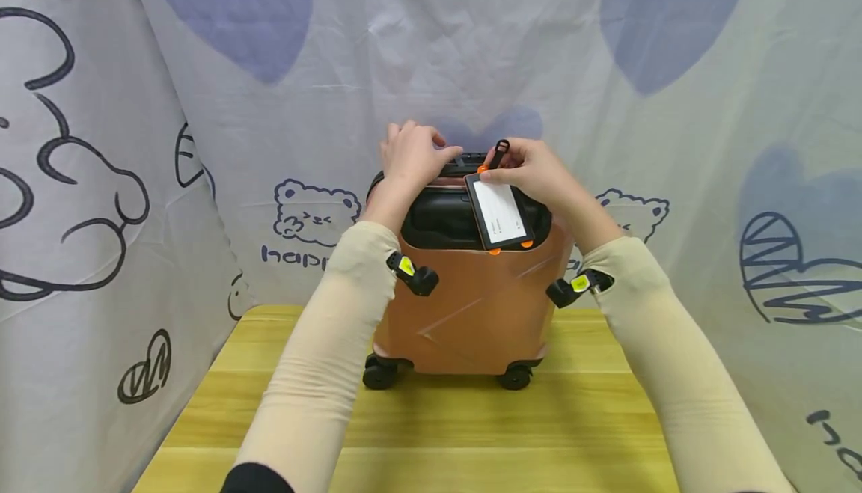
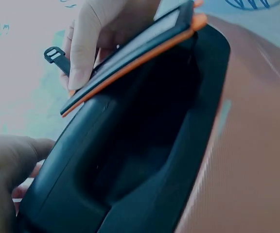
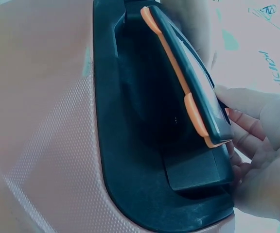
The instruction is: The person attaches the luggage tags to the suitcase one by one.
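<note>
A small copper-coloured suitcase [image 1: 465,306] stands upright, with a black recessed panel [image 1: 438,216] at its top. My right hand [image 1: 539,171] pinches a black luggage tag [image 1: 500,212] between thumb and fingers, against the front of that panel. The tag has a white card face and orange corners; its black strap [image 1: 501,150] sticks up past the fingers, ending in a buckle-like loop. At the suitcase's top left, my left hand [image 1: 411,152] is by the black handle [image 1: 465,164], thumb pointing right and apart from the index finger. Some left fingers are hidden behind the black edge in the left wrist view.
The suitcase stands on black wheels [image 1: 380,373] on a yellow wood-grain table [image 1: 438,441]. White curtains [image 1: 471,44] printed with hearts and bears hang behind and at both sides, close behind the suitcase.
</note>
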The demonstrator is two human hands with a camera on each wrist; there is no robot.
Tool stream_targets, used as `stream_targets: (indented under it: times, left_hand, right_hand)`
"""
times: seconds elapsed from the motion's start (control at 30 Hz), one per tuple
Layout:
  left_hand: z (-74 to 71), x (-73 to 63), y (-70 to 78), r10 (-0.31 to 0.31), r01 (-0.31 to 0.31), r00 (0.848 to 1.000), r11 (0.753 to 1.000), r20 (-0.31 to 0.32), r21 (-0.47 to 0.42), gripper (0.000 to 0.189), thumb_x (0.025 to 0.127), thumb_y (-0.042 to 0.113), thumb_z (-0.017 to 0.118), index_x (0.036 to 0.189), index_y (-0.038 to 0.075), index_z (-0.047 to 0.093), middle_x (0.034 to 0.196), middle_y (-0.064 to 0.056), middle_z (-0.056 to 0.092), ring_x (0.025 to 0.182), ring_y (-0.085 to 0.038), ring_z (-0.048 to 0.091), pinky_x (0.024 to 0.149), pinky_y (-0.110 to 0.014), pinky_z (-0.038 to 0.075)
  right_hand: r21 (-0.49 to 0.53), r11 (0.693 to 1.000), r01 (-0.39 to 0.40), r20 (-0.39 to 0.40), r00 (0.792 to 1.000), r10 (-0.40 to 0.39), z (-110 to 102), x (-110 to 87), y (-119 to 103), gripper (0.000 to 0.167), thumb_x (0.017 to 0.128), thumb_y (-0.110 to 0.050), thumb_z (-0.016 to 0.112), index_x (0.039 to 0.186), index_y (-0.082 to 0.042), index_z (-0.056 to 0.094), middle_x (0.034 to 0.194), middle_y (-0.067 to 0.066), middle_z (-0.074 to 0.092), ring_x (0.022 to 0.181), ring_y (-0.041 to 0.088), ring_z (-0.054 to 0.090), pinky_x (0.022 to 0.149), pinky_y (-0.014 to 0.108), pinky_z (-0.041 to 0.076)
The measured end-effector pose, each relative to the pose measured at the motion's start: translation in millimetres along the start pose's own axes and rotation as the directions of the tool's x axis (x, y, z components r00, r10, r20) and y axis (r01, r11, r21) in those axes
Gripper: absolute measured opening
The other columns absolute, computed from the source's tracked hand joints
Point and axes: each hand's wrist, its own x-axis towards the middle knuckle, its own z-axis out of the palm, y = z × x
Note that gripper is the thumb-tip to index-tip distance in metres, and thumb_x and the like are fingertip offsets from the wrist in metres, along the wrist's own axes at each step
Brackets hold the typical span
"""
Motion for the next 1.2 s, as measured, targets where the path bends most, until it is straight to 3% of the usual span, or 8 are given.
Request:
stream_targets:
  times: [0.1, 0.2, 0.57, 0.67, 0.83, 0.97, 1.2]
  left_hand:
    - [2.5, 3.9, 2.6, -0.073, 0.078, 0.994, 0.995, 0.078, -0.059, 0.047, 0.087, 0.060, 0.061, 0.121, 0.029, 0.069, 0.130, 0.002, 0.058, 0.122, -0.026, 0.041, 0.103, -0.044, 0.037]
    - [1.8, 8.3, 5.5, -0.108, 0.120, 0.984, 0.990, 0.141, -0.078, 0.043, 0.087, 0.058, 0.064, 0.119, 0.031, 0.071, 0.129, 0.005, 0.061, 0.124, -0.026, 0.043, 0.105, -0.045, 0.035]
    - [-7.1, 15.0, 9.0, -0.127, 0.158, 0.961, 0.981, 0.248, -0.111, 0.030, 0.088, 0.049, 0.068, 0.110, 0.030, 0.075, 0.125, 0.008, 0.066, 0.124, -0.023, 0.052, 0.114, -0.051, 0.027]
    - [-7.7, 16.2, 9.1, -0.096, 0.136, 0.964, 0.979, 0.247, -0.152, 0.027, 0.089, 0.043, 0.068, 0.110, 0.028, 0.075, 0.124, 0.008, 0.067, 0.123, -0.022, 0.053, 0.117, -0.054, 0.024]
    - [-4.6, 16.1, 7.6, 0.009, 0.048, 0.974, 0.967, 0.225, -0.249, 0.025, 0.091, 0.036, 0.068, 0.111, 0.022, 0.074, 0.118, 0.004, 0.069, 0.115, -0.019, 0.058, 0.108, -0.043, 0.041]
    - [-1.6, 13.6, 4.9, 0.044, 0.028, 0.982, 0.928, 0.184, -0.373, 0.023, 0.093, 0.033, 0.066, 0.110, 0.018, 0.072, 0.116, 0.001, 0.068, 0.109, -0.018, 0.060, 0.095, -0.036, 0.049]
    - [0.6, 8.7, 4.1, 0.063, 0.000, 0.993, 0.847, 0.101, -0.531, 0.023, 0.093, 0.031, 0.066, 0.110, 0.016, 0.070, 0.115, -0.002, 0.068, 0.108, -0.019, 0.061, 0.094, -0.036, 0.050]
  right_hand:
    - [0.005, 1.000, -0.003, 0.001, 1.000, 0.003, 0, -0.3, 1, 0.020, 0.090, -0.024, 0.071, 0.103, -0.010, 0.067, 0.083, 0.001, 0.058, 0.081, 0.022, 0.052, 0.075, 0.032, 0.044]
    - [0.007, 1.000, -0.015, -0.006, 1.000, 0.015, -1, -1.0, 2, 0.021, 0.089, -0.025, 0.072, 0.103, -0.010, 0.067, 0.083, 0.001, 0.059, 0.082, 0.021, 0.052, 0.076, 0.032, 0.044]
    - [0.061, 0.998, 0.011, -0.020, 1.000, -0.009, 4, 2.9, 2, 0.021, 0.088, -0.023, 0.074, 0.103, -0.009, 0.069, 0.079, -0.001, 0.059, 0.077, 0.020, 0.052, 0.072, 0.031, 0.043]
    - [0.070, 0.997, 0.012, -0.021, 1.000, -0.011, 6, 3.4, 3, 0.021, 0.087, -0.022, 0.074, 0.103, -0.009, 0.069, 0.079, -0.001, 0.058, 0.076, 0.020, 0.050, 0.071, 0.031, 0.042]
    - [0.088, 0.996, 0.002, -0.038, 0.999, 0.001, 8, 1.2, 3, 0.023, 0.087, -0.023, 0.075, 0.104, -0.009, 0.069, 0.082, -0.002, 0.063, 0.077, 0.019, 0.054, 0.072, 0.030, 0.044]
    - [0.121, 0.992, 0.019, -0.062, 0.998, -0.011, 8, -0.7, 3, 0.021, 0.087, -0.021, 0.075, 0.102, -0.007, 0.070, 0.083, -0.005, 0.066, 0.078, 0.017, 0.056, 0.070, 0.027, 0.046]
    - [0.141, 0.986, 0.088, -0.101, 0.992, -0.074, 8, -2.6, 7, 0.022, 0.091, -0.020, 0.070, 0.103, -0.003, 0.074, 0.093, -0.003, 0.072, 0.081, 0.013, 0.059, 0.063, 0.023, 0.048]
